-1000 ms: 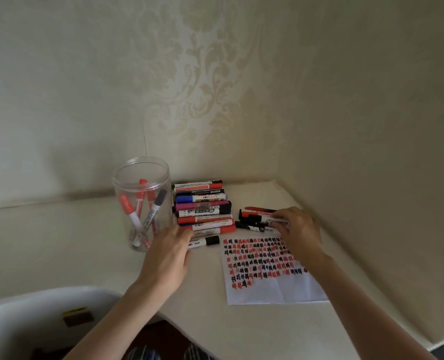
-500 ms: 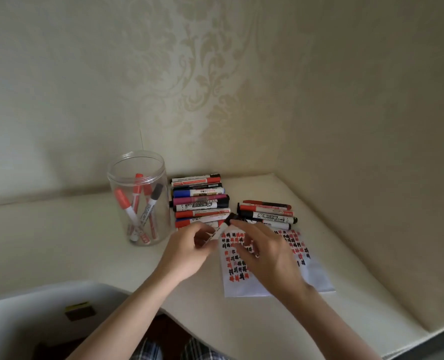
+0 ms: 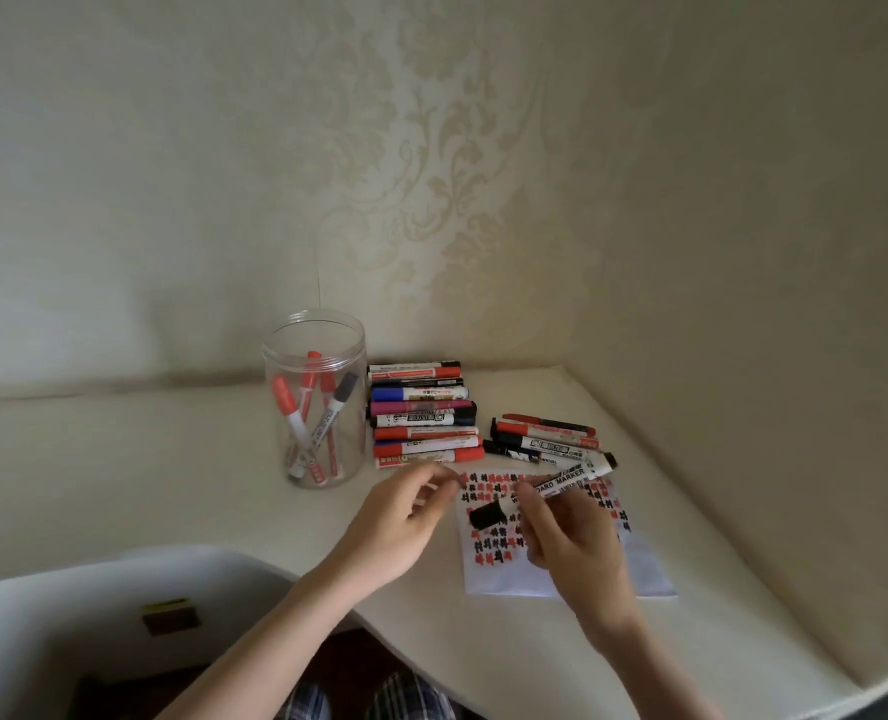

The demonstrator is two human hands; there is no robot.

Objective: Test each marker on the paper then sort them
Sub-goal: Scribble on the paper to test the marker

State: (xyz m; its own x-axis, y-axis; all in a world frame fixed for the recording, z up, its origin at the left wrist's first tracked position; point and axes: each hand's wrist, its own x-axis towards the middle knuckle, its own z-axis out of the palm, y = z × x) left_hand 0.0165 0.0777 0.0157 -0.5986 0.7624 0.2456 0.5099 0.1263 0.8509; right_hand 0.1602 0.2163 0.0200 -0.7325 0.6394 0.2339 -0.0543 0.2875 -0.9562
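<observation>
Fingers of the right hand [image 3: 572, 537] are curled around a black whiteboard marker [image 3: 543, 488], which is held tilted above the paper [image 3: 644, 574]; the left hand [image 3: 405, 517] is just beside it, fingers loosely bent, holding nothing I can see; other markers lie in two rows [image 3: 421, 415] behind the paper, some stand in the clear jar [image 3: 314, 397].

table [image 3: 172, 485] | jar [image 3: 314, 402] | marker rows [image 3: 421, 415] | paper [image 3: 488, 574]

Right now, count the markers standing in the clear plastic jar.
4 in the jar: left red-capped marker, middle red-capped marker, rear red-capped marker, right grey-capped marker. More may be hidden.
</observation>
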